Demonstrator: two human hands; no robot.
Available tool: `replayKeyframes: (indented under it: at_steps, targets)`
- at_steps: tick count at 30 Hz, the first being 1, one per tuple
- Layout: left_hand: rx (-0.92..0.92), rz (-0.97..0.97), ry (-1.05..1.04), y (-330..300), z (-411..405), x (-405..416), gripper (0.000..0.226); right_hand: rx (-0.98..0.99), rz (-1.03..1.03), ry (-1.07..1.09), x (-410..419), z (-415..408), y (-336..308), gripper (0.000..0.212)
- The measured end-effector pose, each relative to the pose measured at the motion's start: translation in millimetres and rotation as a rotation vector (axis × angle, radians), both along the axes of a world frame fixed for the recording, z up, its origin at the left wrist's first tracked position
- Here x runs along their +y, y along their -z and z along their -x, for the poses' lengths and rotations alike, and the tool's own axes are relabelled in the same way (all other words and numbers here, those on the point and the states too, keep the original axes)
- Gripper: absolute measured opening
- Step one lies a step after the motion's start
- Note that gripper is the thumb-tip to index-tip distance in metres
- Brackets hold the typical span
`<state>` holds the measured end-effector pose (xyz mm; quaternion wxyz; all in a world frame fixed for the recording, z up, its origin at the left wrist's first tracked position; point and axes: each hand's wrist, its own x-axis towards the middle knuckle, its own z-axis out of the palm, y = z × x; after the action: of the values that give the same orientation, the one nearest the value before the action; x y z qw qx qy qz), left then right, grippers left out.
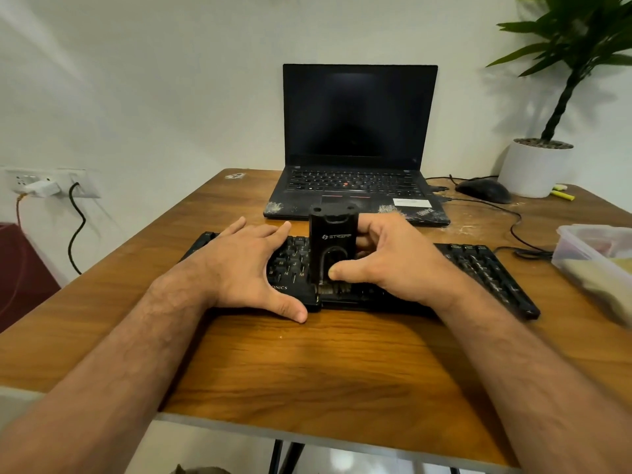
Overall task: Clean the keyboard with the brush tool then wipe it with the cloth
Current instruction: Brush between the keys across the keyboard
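Head view, the only one supplied: a black keyboard [478, 268] lies across the middle of the wooden desk [342, 364], its long axis running from 9 to 3 o'clock. The right hand [383, 265] grips the black brush tool [333, 241], thumb on the near face and fingers curled round the far side; the tool stands upright with its bristles down on the front row of keys near the keyboard's centre. The left hand [239, 265] rests flat, fingers spread and straight, on the keys at 9 o'clock from the tool, thumb over the front edge, apparently steadying the board. At 12 o'clock an open laptop [359, 131] stands with a dark screen; at 2 o'clock sit a mouse [485, 190] and a potted plant [537, 165]. At 3 o'clock, on the desk's edge, a clear plastic container [595, 248] holds pale material that may be the cloth; this cannot be confirmed. Assessment: the brushing stage is under way; how much of the board is already covered cannot be judged. The wipe with the cloth is not begun.
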<state>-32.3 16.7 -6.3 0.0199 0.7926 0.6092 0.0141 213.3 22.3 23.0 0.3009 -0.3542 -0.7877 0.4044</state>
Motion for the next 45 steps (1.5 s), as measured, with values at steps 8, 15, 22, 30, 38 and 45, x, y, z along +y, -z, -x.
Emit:
replayKeyframes:
  at_steps: [8,15,22,30,38,45]
  targets:
    - [0.007,0.017,-0.014,-1,0,-1,0.16,0.027,0.063,0.012,6,-3,4,0.052]
    - [0.014,0.021,-0.012,-3,-1,-1,0.159,-0.024,-0.012,0.026,4,-7,-2,0.047]
    - [0.013,0.036,-0.027,-3,0,1,0.159,-0.134,-0.019,0.057,5,-24,-11,0.038]
    - [0.011,0.026,-0.021,-1,-1,1,0.158,-0.145,0.039,0.043,6,-33,-13,0.036]
    - [0.044,0.021,-0.013,-3,-11,4,0.157,-0.035,-0.057,0.141,10,-13,0,0.043]
    - [0.055,0.035,-0.017,-5,-12,3,0.156,0.098,0.034,0.117,10,-12,5,0.047]
